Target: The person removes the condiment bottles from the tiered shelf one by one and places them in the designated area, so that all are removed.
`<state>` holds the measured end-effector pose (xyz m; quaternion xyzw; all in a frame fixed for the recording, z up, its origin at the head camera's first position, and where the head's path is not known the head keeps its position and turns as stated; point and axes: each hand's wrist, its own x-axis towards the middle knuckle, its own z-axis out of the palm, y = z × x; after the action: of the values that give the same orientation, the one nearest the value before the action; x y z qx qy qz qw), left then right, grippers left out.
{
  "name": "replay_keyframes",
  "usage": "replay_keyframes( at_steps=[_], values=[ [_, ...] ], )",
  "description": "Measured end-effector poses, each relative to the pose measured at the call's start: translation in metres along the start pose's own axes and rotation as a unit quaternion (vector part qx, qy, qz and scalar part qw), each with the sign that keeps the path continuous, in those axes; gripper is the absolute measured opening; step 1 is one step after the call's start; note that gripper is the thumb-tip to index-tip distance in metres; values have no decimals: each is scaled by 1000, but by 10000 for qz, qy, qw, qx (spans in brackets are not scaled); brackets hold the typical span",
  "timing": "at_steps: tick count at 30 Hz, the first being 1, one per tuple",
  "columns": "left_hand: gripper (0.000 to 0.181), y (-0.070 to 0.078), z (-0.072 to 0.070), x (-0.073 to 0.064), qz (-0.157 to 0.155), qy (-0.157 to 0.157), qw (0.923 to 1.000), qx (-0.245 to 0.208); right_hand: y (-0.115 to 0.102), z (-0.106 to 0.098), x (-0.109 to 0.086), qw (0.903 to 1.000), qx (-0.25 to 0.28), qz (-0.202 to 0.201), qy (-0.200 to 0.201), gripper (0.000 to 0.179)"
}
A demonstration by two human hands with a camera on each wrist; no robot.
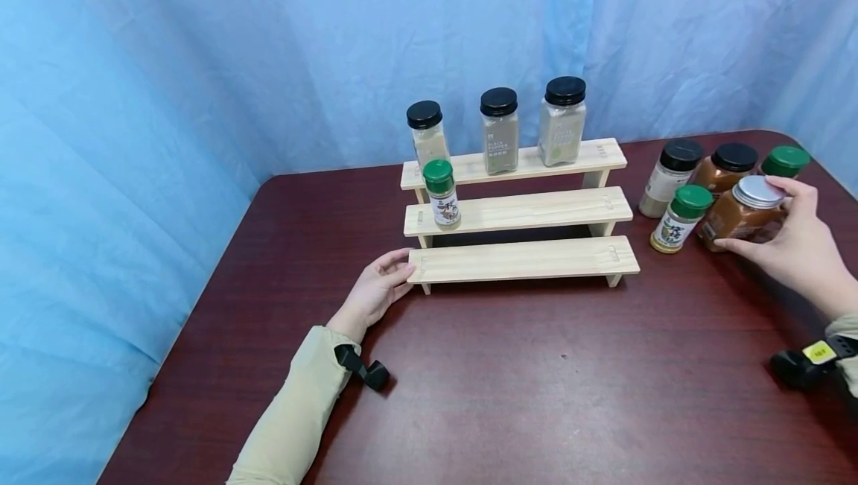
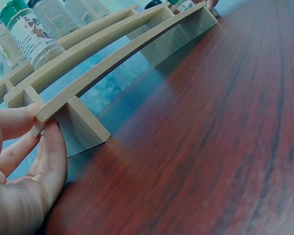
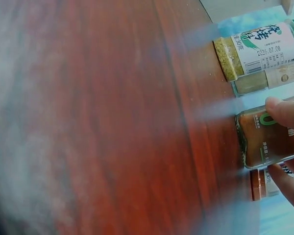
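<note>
The right hand (image 1: pixel 798 239) grips the silver-topped brown jar (image 1: pixel 733 217), close beside the other jars (image 1: pixel 670 181), right of the wooden rack (image 1: pixel 536 208). The left hand (image 1: pixel 377 290) pinches the rack's low end. Lifting straight up should stop bumps.

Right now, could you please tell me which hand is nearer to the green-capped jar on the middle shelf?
Left hand: it grips the lowest shelf's left end, below and left of the green-capped jar. The right hand holds the silver-lidded jar, far to the right.
</note>
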<state>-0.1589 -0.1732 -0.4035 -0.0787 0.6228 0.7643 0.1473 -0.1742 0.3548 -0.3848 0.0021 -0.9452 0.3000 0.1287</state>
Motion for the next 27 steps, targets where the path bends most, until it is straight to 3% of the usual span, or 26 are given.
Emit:
replay_keyframes(
  at_steps=[15, 27],
  values=[
    [46, 1, 0, -3, 45, -54, 10000, -17, -6, 1, 3, 9994, -310, 175, 30, 98],
    [47, 1, 0, -1, -13, 15, 10000, -5, -5, -2, 3, 9996, -286, 35, -17, 97]
  ],
)
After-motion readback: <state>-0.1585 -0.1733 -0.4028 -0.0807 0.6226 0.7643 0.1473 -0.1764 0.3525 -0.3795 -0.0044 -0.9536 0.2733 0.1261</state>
